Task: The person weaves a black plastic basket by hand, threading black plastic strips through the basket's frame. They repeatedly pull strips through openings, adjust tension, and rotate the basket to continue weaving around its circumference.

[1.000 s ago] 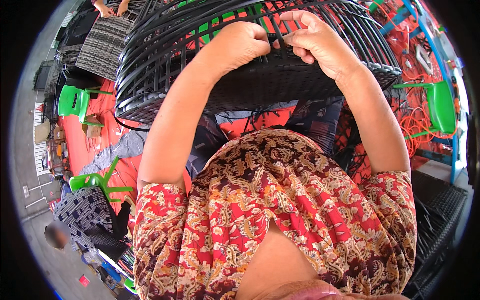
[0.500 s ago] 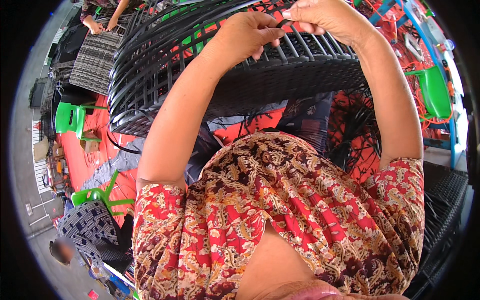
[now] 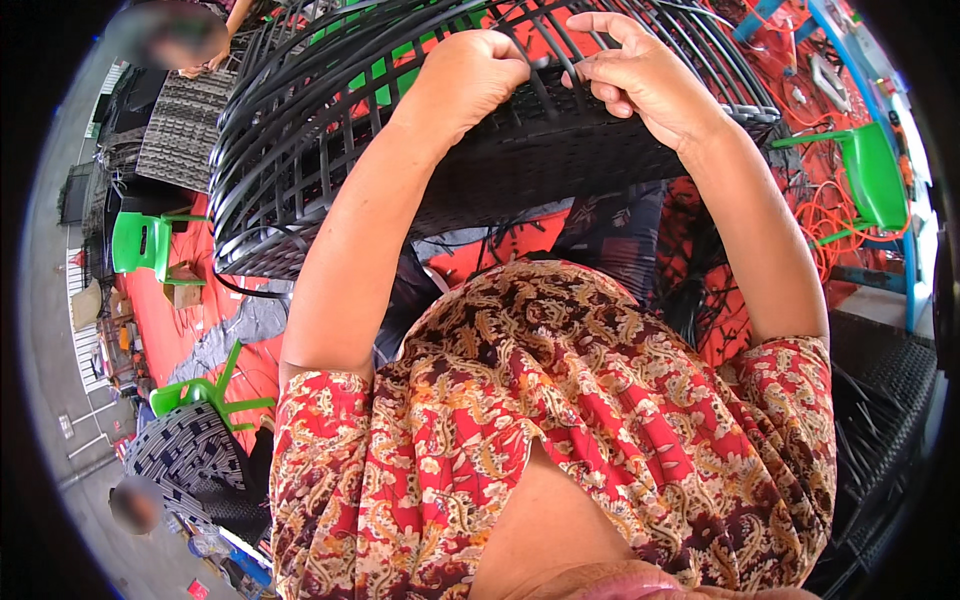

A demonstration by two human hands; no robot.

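Observation:
A large black basket-like frame (image 3: 440,200) of woven flat plastic strips lies across my lap, its open lattice of loose strips fanning away from me. My left hand (image 3: 465,85) is closed at the upper edge of the weave, pinching a black strip (image 3: 535,60) among the uprights; its fingertips are partly hidden. Just to the right, my right hand (image 3: 650,85) hovers at the same edge. Its index finger is stretched out and the others are loosely curled, with nothing plainly held between them.
Green chairs (image 3: 870,180) stand at the right and left. On the red floor covering (image 3: 165,330) lie black strip offcuts and an orange hose (image 3: 825,215). Another person works at a grey woven panel (image 3: 185,135) at far left; a second person (image 3: 195,450) sits lower left.
Both hands were together at one strip; now they are apart. My left hand has lowered slightly, and my right has moved down with its index finger extended. The frame has shifted a little.

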